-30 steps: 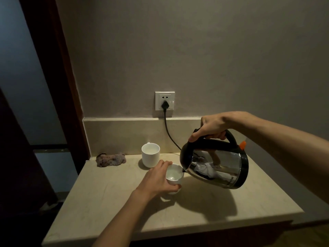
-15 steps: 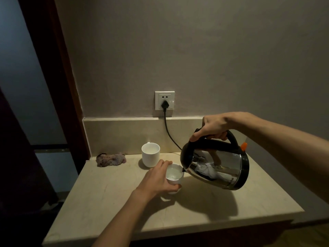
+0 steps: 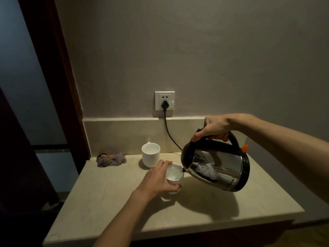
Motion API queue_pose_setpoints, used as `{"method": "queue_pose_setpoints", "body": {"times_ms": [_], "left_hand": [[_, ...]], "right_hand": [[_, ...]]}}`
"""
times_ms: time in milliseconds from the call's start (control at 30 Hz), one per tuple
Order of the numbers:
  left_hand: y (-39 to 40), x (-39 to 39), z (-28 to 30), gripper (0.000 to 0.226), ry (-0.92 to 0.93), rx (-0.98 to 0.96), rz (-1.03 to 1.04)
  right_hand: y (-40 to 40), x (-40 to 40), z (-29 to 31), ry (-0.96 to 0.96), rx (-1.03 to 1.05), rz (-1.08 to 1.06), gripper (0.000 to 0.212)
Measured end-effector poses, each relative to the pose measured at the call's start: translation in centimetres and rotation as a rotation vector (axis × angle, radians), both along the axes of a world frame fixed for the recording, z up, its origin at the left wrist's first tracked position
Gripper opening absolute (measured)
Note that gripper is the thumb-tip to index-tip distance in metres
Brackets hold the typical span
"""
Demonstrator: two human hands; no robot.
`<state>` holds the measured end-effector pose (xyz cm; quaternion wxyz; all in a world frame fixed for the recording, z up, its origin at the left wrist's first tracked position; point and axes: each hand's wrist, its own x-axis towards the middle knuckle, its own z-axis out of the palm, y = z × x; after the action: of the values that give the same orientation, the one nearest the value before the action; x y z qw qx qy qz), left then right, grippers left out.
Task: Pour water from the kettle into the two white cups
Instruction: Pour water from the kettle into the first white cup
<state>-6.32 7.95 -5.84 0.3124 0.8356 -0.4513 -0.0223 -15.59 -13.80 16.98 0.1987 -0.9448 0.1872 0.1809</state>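
Observation:
My right hand (image 3: 216, 128) grips the black handle of a steel kettle (image 3: 218, 168), which is lifted and tilted left with its spout over the rim of the near white cup (image 3: 174, 174). That cup holds water and stands on the counter; my left hand (image 3: 157, 179) wraps around its left side. A second white cup (image 3: 150, 156) stands upright behind it, near the back wall, untouched.
The beige stone counter (image 3: 195, 209) ends at a front edge close to me and a left edge by a dark door frame. A crumpled cloth (image 3: 111, 159) lies at the back left. A black cord (image 3: 170, 134) runs from the wall socket (image 3: 164, 100) behind the kettle.
The kettle has risen and levelled very slightly. Both hands and the cups stay where they were.

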Motion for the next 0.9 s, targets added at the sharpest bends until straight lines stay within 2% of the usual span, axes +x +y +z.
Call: {"method": "queue_pose_setpoints", "body": {"times_ms": [267, 433, 600, 900], "left_hand": [[0.0, -0.1, -0.1, 0.096, -0.026, -0.019, -0.003], [0.0, 0.1, -0.1, 0.096, -0.008, -0.026, -0.010], [0.0, 0.0, -0.1, 0.095, -0.004, -0.031, -0.008], [0.0, -0.2, 0.0, 0.092, -0.013, -0.040, -0.003]], "right_hand": [[-2.4, -2.8, -2.5, -0.137, 0.134, -0.064, 0.054], [-3.4, -4.6, -3.7, -0.246, 0.267, -0.096, 0.050], [-4.9, -6.8, -4.9, -0.435, 0.438, -0.142, 0.062], [-6.7, -8.2, -6.7, -0.795, 0.647, -0.373, 0.055]]}}
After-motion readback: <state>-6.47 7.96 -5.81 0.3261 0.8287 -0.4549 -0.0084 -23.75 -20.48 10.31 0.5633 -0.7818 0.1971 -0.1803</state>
